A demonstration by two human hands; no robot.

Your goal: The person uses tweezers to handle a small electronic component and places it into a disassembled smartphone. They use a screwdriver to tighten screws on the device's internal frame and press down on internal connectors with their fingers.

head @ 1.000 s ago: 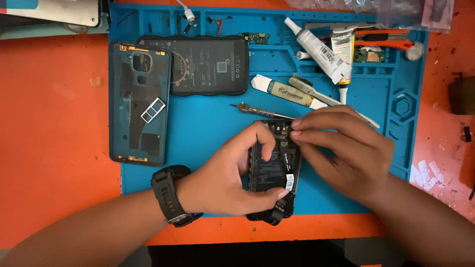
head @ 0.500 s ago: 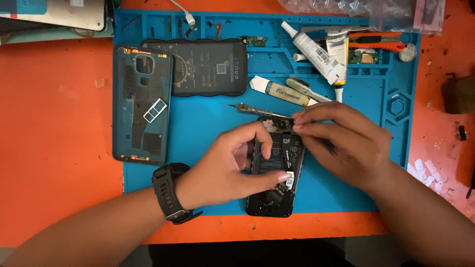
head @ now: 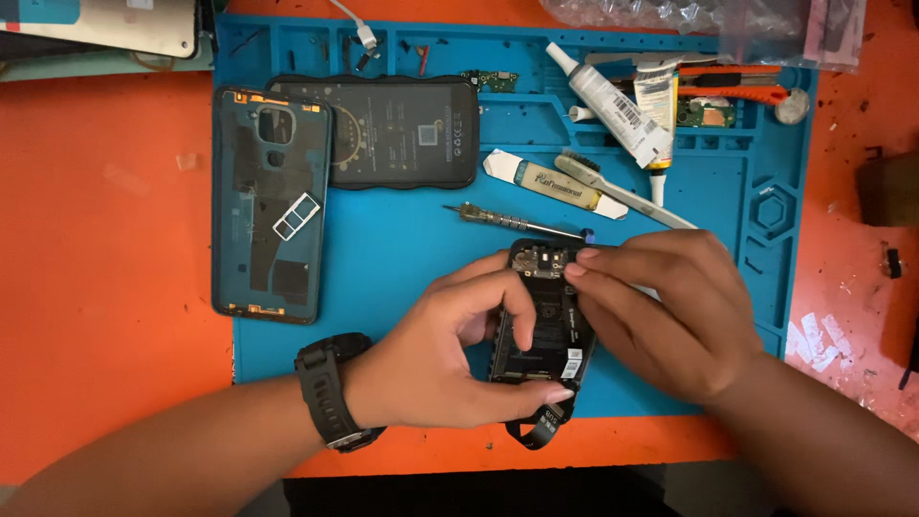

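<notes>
**Two hands on an open phone**

The open phone point(head: 543, 316) lies on the blue mat point(head: 402, 258), low and near the middle. It sits between the two hands. The left hand point(head: 450, 354) grips it from the left side, with fingers curled over its inside and the thumb under its bottom edge. A black watch point(head: 330, 391) is on that wrist. The right hand point(head: 661, 311) comes in from the right. Its fingertips point(head: 577, 268) pinch at the top end of the phone, where small parts show. A black loop point(head: 536, 429) hangs from the phone's bottom end.

The mat lies on an orange bench point(head: 105, 220). At the left of the mat is a phone back cover point(head: 270, 203), inside up. Just beside it is a dark case point(head: 402, 132), and the cover's edge lies over it. A thin screwdriver point(head: 512, 222) rests just above the phone. Next come a flat white pry tool point(head: 550, 182) and a brush point(head: 622, 191).

The mat has small trays along its top. They hold a white glue tube point(head: 608, 101), a small green board point(head: 706, 115) and an orange knife point(head: 732, 81). A clear bag point(head: 689, 19) lies at the top right.
</notes>
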